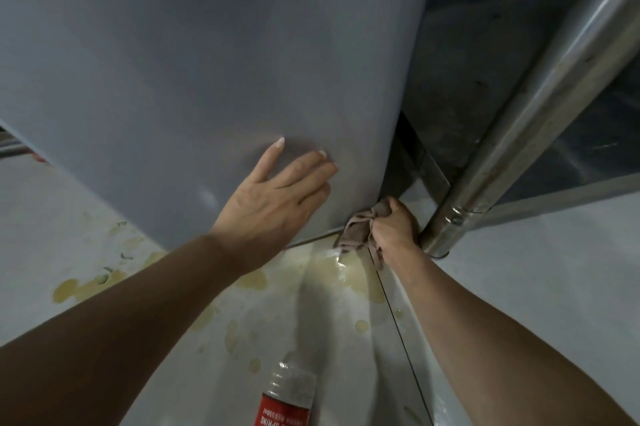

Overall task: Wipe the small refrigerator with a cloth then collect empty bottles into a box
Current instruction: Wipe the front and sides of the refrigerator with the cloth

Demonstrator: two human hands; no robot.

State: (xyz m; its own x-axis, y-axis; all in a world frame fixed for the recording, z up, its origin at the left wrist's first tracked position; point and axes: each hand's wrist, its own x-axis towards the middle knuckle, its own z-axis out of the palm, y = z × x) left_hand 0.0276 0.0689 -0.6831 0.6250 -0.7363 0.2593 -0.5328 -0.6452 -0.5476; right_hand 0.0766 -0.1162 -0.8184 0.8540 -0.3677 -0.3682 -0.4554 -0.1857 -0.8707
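R hand (393, 228) fisted tight round a bunched pinkish-brown cloth (358, 230), pressed at the lower R corner of the refrigerator (207, 62), just above floor. L hand (277, 197) flat, fingers spread, palm against the fridge's grey side panel nr the bottom edge. Panel smooth, matte grey, faint sheen; small printed text top R, illegible. Steel table leg (512, 134) stands just beside R hand, crowding the corner. Floor (519, 287) pale, w/ yellowish stains and a wet patch under the cloth. Clear plastic bottle (287, 394), red label, lies on floor betw. forearms, long axis running toward the fridge.
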